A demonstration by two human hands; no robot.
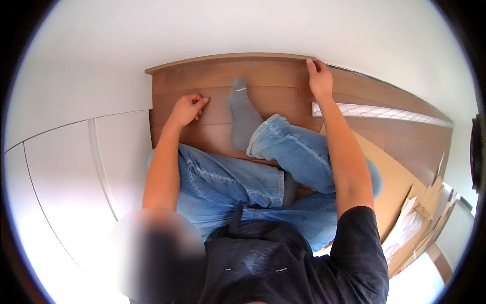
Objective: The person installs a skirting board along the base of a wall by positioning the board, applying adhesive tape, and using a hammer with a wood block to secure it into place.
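A thin brown wooden skirting strip runs along the foot of the white wall, its left end reaching the corner by the white panels. At the strip's right end, my right hand is closed, thumb and fingers pinching it. My left hand hovers over the brown plank floor, to the left of my grey-socked foot. Its fingers are curled with thumb and forefinger together; whether something small is between them cannot be made out.
A long white strip with a printed face lies on the floor beyond my right forearm. Cardboard and torn packaging scraps are at the right. White panels stand on the left. My jeans-clad legs are folded in front of me.
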